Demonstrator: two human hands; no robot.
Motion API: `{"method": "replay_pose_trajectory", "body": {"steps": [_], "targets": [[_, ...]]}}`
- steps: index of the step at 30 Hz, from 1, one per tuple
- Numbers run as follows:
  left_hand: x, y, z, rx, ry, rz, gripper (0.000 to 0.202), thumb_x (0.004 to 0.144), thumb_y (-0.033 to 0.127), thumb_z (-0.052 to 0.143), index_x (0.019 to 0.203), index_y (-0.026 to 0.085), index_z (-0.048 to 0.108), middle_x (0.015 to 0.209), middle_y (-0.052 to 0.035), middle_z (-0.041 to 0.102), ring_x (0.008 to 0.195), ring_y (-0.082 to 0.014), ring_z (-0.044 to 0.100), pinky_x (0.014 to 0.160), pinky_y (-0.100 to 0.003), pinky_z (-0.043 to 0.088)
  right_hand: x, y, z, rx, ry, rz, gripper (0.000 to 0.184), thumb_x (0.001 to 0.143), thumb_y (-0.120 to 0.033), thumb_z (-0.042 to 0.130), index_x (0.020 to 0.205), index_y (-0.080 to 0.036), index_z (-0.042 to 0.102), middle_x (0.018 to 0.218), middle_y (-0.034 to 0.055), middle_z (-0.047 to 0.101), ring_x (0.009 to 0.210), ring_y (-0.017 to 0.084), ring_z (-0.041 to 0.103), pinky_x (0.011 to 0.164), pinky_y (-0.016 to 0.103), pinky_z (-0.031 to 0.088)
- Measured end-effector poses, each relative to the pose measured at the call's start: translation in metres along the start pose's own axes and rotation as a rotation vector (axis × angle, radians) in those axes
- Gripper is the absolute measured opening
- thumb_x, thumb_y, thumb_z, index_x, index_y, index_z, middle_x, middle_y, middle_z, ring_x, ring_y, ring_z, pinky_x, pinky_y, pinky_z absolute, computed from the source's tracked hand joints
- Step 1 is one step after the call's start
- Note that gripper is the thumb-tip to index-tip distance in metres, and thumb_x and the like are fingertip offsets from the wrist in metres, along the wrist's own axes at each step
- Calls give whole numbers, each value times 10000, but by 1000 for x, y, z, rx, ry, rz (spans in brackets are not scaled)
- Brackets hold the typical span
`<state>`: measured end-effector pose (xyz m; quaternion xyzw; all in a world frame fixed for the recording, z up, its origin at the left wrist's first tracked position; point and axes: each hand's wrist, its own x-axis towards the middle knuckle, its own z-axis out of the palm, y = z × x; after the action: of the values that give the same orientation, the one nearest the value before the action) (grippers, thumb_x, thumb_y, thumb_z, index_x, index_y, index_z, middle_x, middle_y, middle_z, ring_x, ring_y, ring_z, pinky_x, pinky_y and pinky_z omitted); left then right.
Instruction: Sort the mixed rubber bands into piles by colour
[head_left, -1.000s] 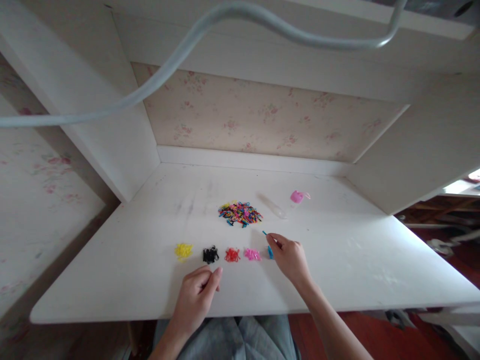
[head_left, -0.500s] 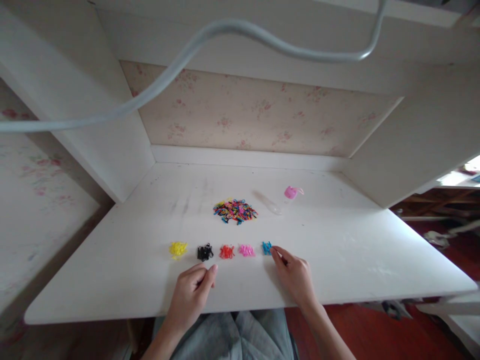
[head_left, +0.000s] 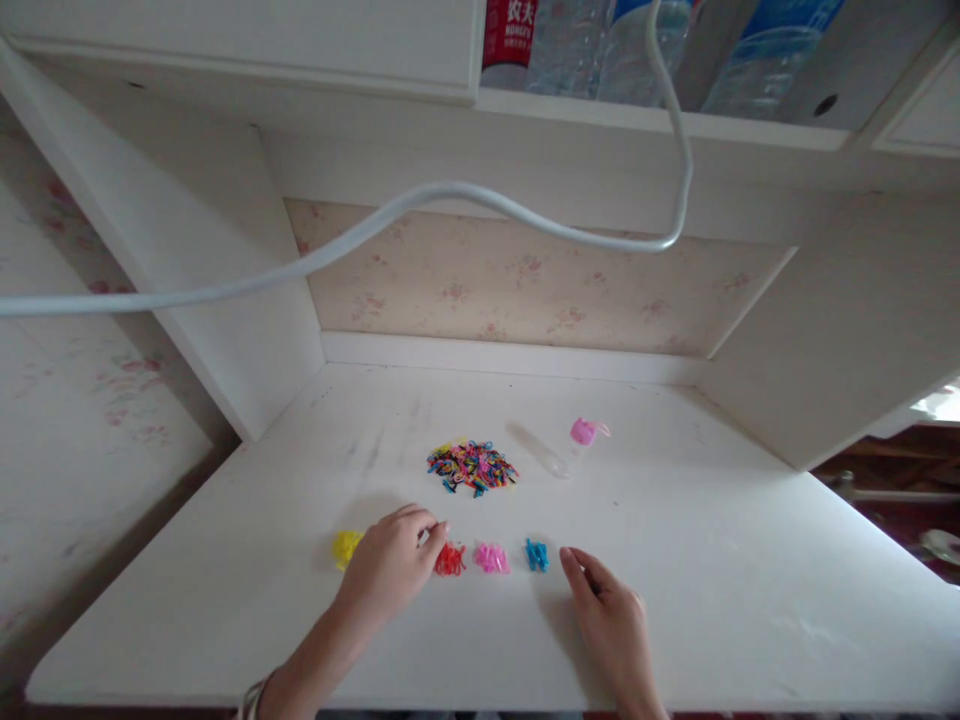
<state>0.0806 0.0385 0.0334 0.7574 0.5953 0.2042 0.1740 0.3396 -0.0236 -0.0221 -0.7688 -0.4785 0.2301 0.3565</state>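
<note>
Watching desk (head_left: 712, 560): yellow pile (head_left: 346, 548), red pile (head_left: 451, 561), pink pile (head_left: 492, 558), blue pile (head_left: 537, 555) sat sorted; bigger mixed pile (head_left: 472, 466) behind didn't, so plenty looked left. Right hand (head_left: 611, 612): fingertips together beside blue pile, no band visible. Left hand (head_left: 392, 560) curled by red pile; couldn't tell grip.

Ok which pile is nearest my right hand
The blue pile, rightmost in the front row, just left of your right hand; the pink pile sits farther off.
</note>
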Motion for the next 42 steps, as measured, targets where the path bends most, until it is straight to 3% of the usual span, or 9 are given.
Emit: {"method": "replay_pose_trajectory", "body": {"steps": [3, 9, 18, 25, 32, 37, 42], "targets": [[26, 4, 3, 129, -27, -60, 230, 839, 391, 479, 783, 229, 633, 904, -22, 668, 787, -157, 614, 668, -247, 389, 0, -1, -1, 30, -14, 11, 559, 784, -648, 429, 914, -191, 723, 748, 46, 706, 679, 187, 620, 570, 218, 436], [50, 2, 23, 296, -84, -62, 254, 841, 420, 468, 838, 220, 624, 956, -43, 657, 839, -192, 628, 712, -286, 425, 1, -2, -2, 51, -27, 56, 567, 745, -669, 448, 878, -195, 729, 688, 38, 685, 632, 177, 597, 577, 219, 435], [59, -1, 28, 301, -106, -54, 257, 883, 350, 409, 875, 199, 617, 959, -63, 652, 846, -187, 625, 730, -283, 428, 1, 1, -1, 101, -41, 16, 556, 739, -662, 476, 869, -186, 732, 658, 36, 675, 581, 163, 577, 498, 208, 413], [56, -21, 20, 238, -98, -75, 247, 867, 382, 436, 855, 228, 629, 940, -44, 670, 895, -182, 617, 754, -270, 414, -1, 0, -1, 89, -54, -8, 508, 773, -629, 470, 864, -198, 724, 600, 4, 631, 532, 138, 527, 506, 201, 404], [77, -38, 10, 167, -67, -133, 271, 867, 381, 432, 947, 215, 631, 932, -45, 691, 844, -173, 634, 718, -255, 417, -1, 3, 0, 88, -68, 1, 544, 766, -649, 449, 877, -188, 715, 615, 10, 626, 546, 145, 520, 520, 212, 396], [81, -40, 16, 150, -53, -151, 264, 843, 370, 477, 981, 209, 634, 1014, -60, 682, 923, -189, 623, 758, -259, 413, -1, 4, 0, 78, -82, 2, 539, 763, -651, 449, 866, -193, 714, 610, 7, 620, 545, 144, 514, 520, 213, 389], [83, -43, 22, 129, -60, -140, 257, 865, 342, 439, 902, 211, 657, 938, -58, 696, 888, -178, 630, 741, -254, 412, -3, 8, 0, 65, -101, -5, 542, 778, -650, 435, 880, -191, 705, 605, 2, 609, 549, 140, 504, 529, 213, 381]]}}
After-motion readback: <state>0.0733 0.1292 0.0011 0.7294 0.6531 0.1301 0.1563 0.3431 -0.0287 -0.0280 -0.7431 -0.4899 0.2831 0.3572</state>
